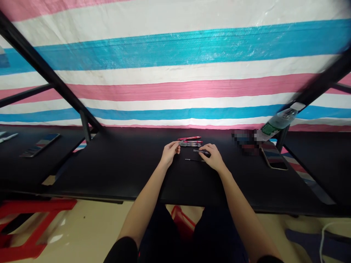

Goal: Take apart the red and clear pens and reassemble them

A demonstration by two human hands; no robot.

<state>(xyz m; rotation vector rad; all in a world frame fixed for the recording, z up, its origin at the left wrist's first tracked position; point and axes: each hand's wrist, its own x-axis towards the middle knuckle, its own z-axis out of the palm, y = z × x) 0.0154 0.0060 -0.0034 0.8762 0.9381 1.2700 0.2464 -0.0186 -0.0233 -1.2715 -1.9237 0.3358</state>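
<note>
Striped tarp [175, 84] backed the black table [123, 160]; left hand [170, 151] pinched a pen part [182, 143], right hand [212, 157] gripped a dark pen barrel [201, 151]; joining them needed alignment.

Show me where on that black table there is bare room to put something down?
The black table is bare left of the left hand, and along the near edge between the arms. It is crowded behind the right hand, around the pens, and rightward by the phone and bottle.

Makeshift work stall: black tables [123, 164] before a striped tarp [175, 73] backdrop.
</note>
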